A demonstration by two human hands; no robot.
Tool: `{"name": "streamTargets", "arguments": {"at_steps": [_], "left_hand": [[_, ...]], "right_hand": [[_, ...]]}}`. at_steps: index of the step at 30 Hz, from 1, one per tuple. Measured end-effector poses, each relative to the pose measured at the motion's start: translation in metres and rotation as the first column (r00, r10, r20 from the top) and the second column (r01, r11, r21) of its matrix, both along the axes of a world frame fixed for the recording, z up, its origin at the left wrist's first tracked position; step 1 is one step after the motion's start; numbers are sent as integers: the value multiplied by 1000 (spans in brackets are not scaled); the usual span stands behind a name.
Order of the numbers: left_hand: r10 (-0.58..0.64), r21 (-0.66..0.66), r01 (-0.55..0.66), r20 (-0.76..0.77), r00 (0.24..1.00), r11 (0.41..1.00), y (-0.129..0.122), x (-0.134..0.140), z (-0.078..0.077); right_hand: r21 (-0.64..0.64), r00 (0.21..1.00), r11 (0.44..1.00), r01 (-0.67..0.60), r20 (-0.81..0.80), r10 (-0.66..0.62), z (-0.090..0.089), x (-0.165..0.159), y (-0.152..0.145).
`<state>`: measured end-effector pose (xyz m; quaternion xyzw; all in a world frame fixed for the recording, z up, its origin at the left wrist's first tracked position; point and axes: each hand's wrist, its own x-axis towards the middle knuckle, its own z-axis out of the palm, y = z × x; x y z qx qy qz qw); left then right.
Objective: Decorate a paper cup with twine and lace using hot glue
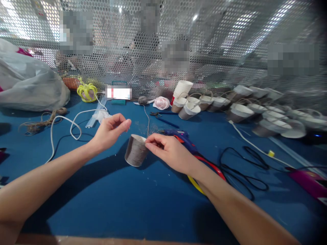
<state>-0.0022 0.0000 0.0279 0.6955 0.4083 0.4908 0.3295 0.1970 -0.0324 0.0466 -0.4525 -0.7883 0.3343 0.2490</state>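
Near the middle of the blue table (pixel 153 211), a yarn-wrapped cup (pixel 136 153) stands between the hands, its long axis near upright, mouth leaning towards the right hand (pixel 172 153). That hand is nearer, finger and thumb pinching the rim's right side. Above and left, apart from it, the left hand (pixel 109 131) is loosely curled, fingertips narrowly parted, nothing visible between them.

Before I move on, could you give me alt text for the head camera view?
A person's right hand touches a grey cup on a blue table; the left hand hovers beside it. Behind is a ball of yarn, its strand running toward the cup, with blue-handled pliers nearby and more cups to the right.
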Motion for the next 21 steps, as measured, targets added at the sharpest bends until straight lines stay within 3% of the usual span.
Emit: {"name": "streamTargets", "arguments": {"at_steps": [2, 7, 12, 18, 21], "left_hand": [[0, 36, 4, -106, 994, 999, -1, -1, 3], [-117, 177, 180, -314, 942, 968, -2, 0, 6], [-140, 210, 218, -332, 933, 953, -2, 1, 2], [-362, 208, 462, -384, 849, 862, -2, -1, 1], [-291, 252, 367, -294, 910, 895, 2, -7, 3]], "right_hand": [[-7, 1000, 1000, -5, 8, 6, 0, 0, 0], [-1, 999, 1000, 3, 32, -3, -1, 1, -1], [11, 999, 1000, -20, 32, 20, 0, 0, -2], [14, 999, 999, -29, 27, 28, -1, 1, 1], [9, 999, 1000, -17, 36, 17, -1, 2, 2]]}}
